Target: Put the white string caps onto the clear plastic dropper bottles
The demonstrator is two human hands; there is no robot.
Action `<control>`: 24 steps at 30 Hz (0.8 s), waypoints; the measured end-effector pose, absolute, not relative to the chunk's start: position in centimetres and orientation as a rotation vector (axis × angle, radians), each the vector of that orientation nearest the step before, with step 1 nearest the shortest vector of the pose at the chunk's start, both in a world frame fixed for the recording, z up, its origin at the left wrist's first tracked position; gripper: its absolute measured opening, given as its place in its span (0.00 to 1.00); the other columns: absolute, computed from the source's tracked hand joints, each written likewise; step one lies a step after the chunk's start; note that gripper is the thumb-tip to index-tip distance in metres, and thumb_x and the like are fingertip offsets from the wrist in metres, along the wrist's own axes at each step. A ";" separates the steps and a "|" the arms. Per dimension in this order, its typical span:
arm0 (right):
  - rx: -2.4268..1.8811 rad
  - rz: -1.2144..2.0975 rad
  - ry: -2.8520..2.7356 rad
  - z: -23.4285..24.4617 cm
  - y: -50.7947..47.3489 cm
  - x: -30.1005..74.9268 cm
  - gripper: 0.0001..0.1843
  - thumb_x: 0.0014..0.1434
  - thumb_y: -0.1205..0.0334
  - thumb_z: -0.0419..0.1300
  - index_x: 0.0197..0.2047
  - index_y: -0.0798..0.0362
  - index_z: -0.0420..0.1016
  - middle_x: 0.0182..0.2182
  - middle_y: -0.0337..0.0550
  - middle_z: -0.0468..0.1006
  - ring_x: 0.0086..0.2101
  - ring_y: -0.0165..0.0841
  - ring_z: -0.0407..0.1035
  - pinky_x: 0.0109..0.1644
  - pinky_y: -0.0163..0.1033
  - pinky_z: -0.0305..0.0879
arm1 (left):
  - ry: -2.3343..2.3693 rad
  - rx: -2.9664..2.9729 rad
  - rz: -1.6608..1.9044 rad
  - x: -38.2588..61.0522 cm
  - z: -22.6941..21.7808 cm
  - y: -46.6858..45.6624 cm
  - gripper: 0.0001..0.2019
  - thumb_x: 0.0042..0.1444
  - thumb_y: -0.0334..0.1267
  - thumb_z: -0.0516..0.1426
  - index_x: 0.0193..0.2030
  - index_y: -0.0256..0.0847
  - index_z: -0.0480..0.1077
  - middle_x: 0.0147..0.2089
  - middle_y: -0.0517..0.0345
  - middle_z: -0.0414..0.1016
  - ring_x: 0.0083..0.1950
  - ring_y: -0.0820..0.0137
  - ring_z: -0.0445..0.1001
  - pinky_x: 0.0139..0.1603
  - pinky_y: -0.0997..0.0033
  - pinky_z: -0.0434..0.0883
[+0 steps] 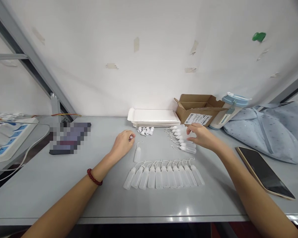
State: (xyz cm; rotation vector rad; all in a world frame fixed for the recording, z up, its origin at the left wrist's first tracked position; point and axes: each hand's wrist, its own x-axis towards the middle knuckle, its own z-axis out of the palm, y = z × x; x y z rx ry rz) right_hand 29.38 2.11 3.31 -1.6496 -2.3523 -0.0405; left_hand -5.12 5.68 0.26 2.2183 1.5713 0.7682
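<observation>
My left hand [123, 142] rests on the grey table [89, 198] with fingers curled, pinching a small white cap at its fingertips. Just right of it one small translucent bottle [137, 154] lies alone. My right hand [201, 135] reaches into a pile of the same bottles [182, 140], its fingers closing on one of them. A neat row of several bottles [164, 175] with thin curved tips lies nearer me. Loose white caps [146, 131] sit in a small heap beyond my left hand.
A stack of white flat trays [154, 118] and an open cardboard box [196, 110] stand by the wall. A pale blue lidded cup [229, 110], a blue cloth bag [268, 132] and a tablet [264, 172] lie right. A power strip [5, 138] sits left.
</observation>
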 end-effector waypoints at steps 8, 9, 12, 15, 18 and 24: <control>-1.599 -0.066 -2.357 3.8 1.5 28.6 0.06 0.52 0.64 0.59 0.33 0.52 0.65 0.35 0.46 0.70 0.40 0.42 0.65 0.40 0.43 0.61 | 1.581 1.925 0.638 -5.9 2.3 4.5 0.09 0.50 0.36 0.48 0.36 0.39 0.66 0.26 0.61 0.72 0.20 0.73 0.67 0.22 0.74 0.63; -1.583 -0.074 -2.354 3.9 1.4 28.3 0.05 0.53 0.64 0.59 0.33 0.52 0.65 0.35 0.47 0.70 0.41 0.42 0.64 0.41 0.43 0.61 | 1.572 1.916 0.612 -5.8 2.8 4.2 0.09 0.51 0.36 0.46 0.35 0.40 0.66 0.25 0.62 0.71 0.19 0.73 0.65 0.21 0.75 0.61; -1.529 -0.078 -2.337 4.2 0.8 26.9 0.04 0.56 0.64 0.57 0.34 0.52 0.65 0.36 0.47 0.70 0.42 0.42 0.64 0.42 0.43 0.61 | 1.599 1.969 0.516 -5.3 3.7 3.2 0.11 0.51 0.36 0.44 0.30 0.39 0.67 0.24 0.60 0.68 0.23 0.71 0.65 0.22 0.75 0.58; -1.439 -0.047 -2.340 4.5 0.1 25.0 0.02 0.57 0.65 0.56 0.34 0.52 0.65 0.36 0.47 0.71 0.41 0.40 0.65 0.42 0.43 0.62 | 1.603 2.042 0.443 -5.0 3.7 2.3 0.12 0.50 0.44 0.50 0.24 0.39 0.68 0.23 0.58 0.68 0.26 0.69 0.66 0.23 0.74 0.57; -1.361 -0.021 -2.359 4.5 -0.5 23.5 0.02 0.58 0.66 0.56 0.33 0.53 0.66 0.35 0.46 0.71 0.38 0.38 0.65 0.40 0.42 0.63 | 1.565 2.075 0.286 -4.9 3.3 1.8 0.17 0.46 0.52 0.54 0.21 0.40 0.67 0.17 0.63 0.58 0.20 0.72 0.59 0.21 0.74 0.51; -1.264 0.079 -2.394 4.4 -1.7 21.3 0.02 0.60 0.65 0.54 0.36 0.53 0.67 0.35 0.48 0.71 0.37 0.38 0.66 0.38 0.42 0.66 | 1.531 2.019 0.319 -4.1 3.0 1.7 0.15 0.46 0.47 0.56 0.18 0.39 0.65 0.16 0.64 0.54 0.20 0.73 0.57 0.22 0.74 0.50</control>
